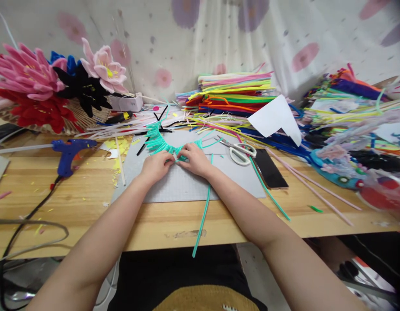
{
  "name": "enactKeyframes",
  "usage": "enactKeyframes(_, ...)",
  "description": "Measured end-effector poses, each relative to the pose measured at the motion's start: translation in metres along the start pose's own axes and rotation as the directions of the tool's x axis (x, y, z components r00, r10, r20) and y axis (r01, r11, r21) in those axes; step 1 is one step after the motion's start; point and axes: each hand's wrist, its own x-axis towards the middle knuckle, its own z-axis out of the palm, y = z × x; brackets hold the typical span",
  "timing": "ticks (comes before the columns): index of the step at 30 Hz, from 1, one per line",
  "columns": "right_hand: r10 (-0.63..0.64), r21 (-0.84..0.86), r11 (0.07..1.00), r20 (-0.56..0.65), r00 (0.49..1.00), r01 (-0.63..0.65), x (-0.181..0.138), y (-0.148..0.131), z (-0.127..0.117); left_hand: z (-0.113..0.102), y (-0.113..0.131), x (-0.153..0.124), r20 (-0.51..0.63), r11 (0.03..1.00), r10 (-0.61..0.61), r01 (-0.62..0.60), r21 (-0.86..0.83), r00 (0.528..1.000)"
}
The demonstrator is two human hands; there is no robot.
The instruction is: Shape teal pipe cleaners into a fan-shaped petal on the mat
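Left hand and right hand pinch the green fringe — bending or fastening it, seemingly — and the next move likely needs a steady grip

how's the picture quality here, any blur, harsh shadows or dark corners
In the head view, light is soft, without harsh shadows; the left hand and right hand look fairly clear; the wrapped items at far right look smeared; the top right corner darkens.

Bench: smooth wood, scuffed near front edge. Turquoise pipe-cleaner fringe: fuzzy, matt. Glue gun: blue plastic. Scissors: metal blades, plastic handles. Smartphone: glossy.
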Motion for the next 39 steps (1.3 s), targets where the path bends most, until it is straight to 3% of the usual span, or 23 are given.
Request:
enactKeyframes(7,-0.013,-0.108,0.994,0.056,0.998,0.019,0.0,0.011,-0.008,-0.014,-0.015,-0.006,0.038,0.997,-0.017,0.02,-0.08,0.999)
enactKeyframes(16,0.016,-0.128,0.992,0.086,0.996,-0.004,0.001,0.01,-0.007,-0.026,-0.004,-0.009,0.018,0.986,-0.152,0.15,0.068,0.988)
enactKeyframes(20,0.041,-0.089,0.995,0.056,0.998,-0.036,-0.001,0.01,-0.01,-0.031,-0.007,-0.011,-0.051,0.99,-0.104,0.109,0.09,0.993)
enactKeyframes(25,0.021,-0.064,0.998,-0.01,1.0,-0.022,-0.007,0.009,-0.017,-0.034,-0.017,-0.01,-0.115,0.99,0.13,-0.123,0.069,0.985)
enactKeyframes(28,0.027,-0.06,0.998,0.03,0.999,-0.025,-0.009,0.007,-0.017,-0.033,-0.018,-0.009,-0.129,0.979,0.201,-0.193,0.066,0.971)
enactKeyframes(34,0.061,-0.05,0.997,0.064,0.996,-0.058,-0.005,0.004,-0.01,-0.033,-0.007,-0.012,-0.059,0.975,0.154,-0.142,0.171,0.986)
enactKeyframes(39,0.049,0.031,0.998,0.052,0.997,-0.051,-0.007,0.004,-0.02,-0.015,0.018,-0.009,-0.005,0.95,0.069,-0.064,0.306,0.998)
